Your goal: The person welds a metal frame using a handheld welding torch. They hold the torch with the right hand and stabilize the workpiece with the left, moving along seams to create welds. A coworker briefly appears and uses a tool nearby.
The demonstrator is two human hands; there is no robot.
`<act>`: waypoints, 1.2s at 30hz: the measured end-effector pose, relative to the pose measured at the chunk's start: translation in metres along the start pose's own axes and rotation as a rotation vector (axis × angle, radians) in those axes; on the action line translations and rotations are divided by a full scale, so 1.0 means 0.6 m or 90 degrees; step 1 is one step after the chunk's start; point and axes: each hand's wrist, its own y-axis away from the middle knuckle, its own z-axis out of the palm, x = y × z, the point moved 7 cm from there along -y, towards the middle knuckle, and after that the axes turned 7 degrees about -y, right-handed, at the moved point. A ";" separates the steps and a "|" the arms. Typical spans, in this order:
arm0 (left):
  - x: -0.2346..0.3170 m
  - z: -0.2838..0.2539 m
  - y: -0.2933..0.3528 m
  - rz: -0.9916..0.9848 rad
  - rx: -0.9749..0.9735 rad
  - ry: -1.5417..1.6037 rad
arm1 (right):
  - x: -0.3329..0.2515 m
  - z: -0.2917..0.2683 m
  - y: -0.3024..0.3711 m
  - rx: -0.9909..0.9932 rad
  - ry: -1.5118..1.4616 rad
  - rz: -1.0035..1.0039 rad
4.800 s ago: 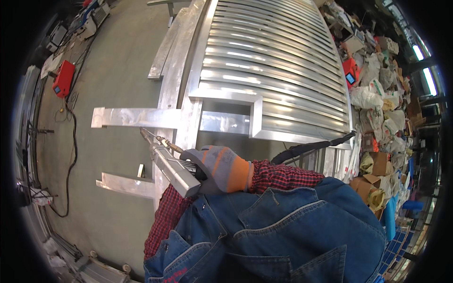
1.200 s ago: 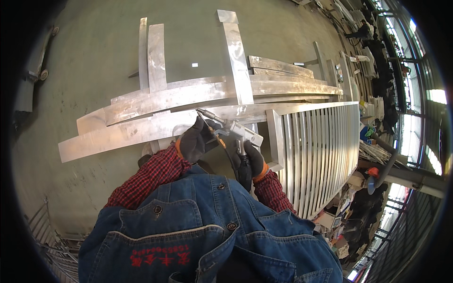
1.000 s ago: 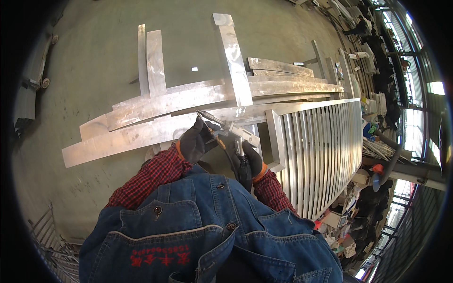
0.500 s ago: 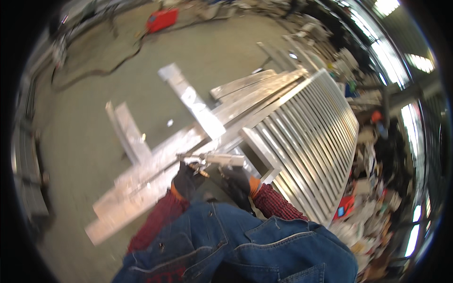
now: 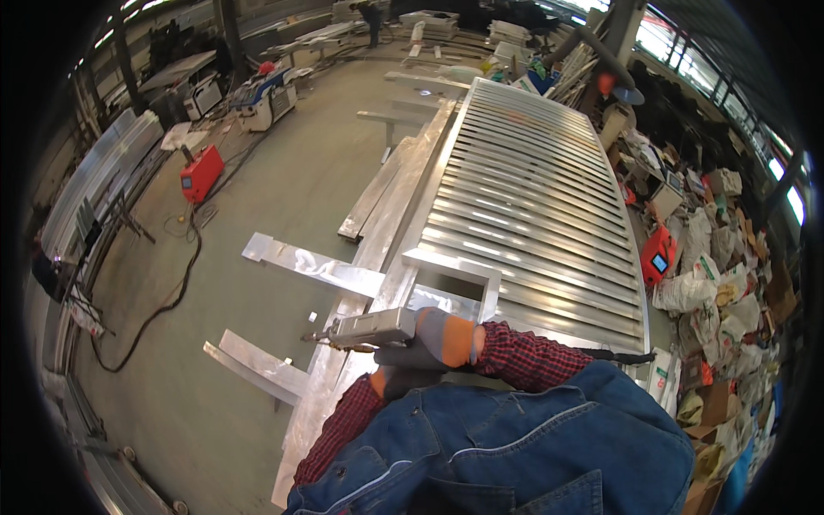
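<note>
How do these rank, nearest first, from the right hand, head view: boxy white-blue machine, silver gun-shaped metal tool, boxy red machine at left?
1. Silver tool, at right hand.
2. Red machine, left.
3. White-blue machine, far upper left.

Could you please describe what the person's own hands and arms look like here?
The right hand is gloved in grey, with a broad orange area toward the wrist. The left hand, partly hidden, is gloved too: dark, with orange at the cuff. Long sleeves in red-and-black check run down to both gloves.
</note>
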 end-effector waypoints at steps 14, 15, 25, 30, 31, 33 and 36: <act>0.082 0.047 -0.030 0.119 -0.037 -0.032 | -0.026 -0.101 0.185 0.319 0.273 -0.035; 0.091 0.038 -0.026 0.126 0.020 -0.013 | -0.010 -0.103 0.218 0.346 0.282 -0.012; 0.166 0.028 -0.035 0.261 0.006 -0.049 | 0.122 -0.071 0.445 0.485 0.403 0.190; 0.207 0.044 -0.051 0.337 -0.007 -0.179 | 0.190 -0.058 0.489 0.699 0.478 0.215; 0.214 0.047 -0.049 0.319 -0.036 -0.237 | 0.208 -0.048 0.505 0.716 0.486 0.200; 0.235 0.072 -0.056 0.428 -0.068 -0.245 | 0.254 -0.040 0.561 0.861 0.450 0.193; 0.235 0.085 -0.042 0.447 -0.098 -0.062 | 0.355 -0.021 0.704 1.274 0.213 0.255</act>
